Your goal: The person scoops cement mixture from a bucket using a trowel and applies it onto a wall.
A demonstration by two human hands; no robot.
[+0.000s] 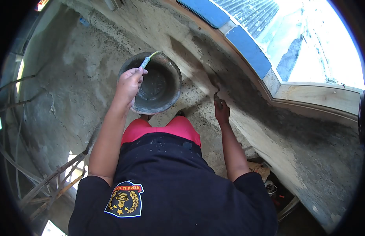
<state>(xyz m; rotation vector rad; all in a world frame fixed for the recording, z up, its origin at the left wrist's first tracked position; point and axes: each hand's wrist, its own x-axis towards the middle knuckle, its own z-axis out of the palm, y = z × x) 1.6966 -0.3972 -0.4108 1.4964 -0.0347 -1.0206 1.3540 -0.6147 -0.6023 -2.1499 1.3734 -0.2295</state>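
My left hand [131, 84] is closed around a short pale blue-grey stick with a thin yellow-green end [145, 62]; its exact kind is unclear. Below this hand, a round dark mortar tub [173, 84] has a grey, wet-looking bottom. Near the wall at the right, my right hand [221, 112] is closed around the handle of a trowel-like tool [216, 95] with a dark, bent neck. The tool's blade is hard to make out against the plaster. Dark wet patches and shadows lie on the wall [253, 102] around it.
A wooden window frame [316, 94] with blue-grey panes [249, 51] runs along the upper right. Bamboo poles [52, 181] stand at the lower left. A paper sack [259, 170] and a small pail [271, 188] are behind my right arm. Rough grey floor [88, 55] surrounds the tub.
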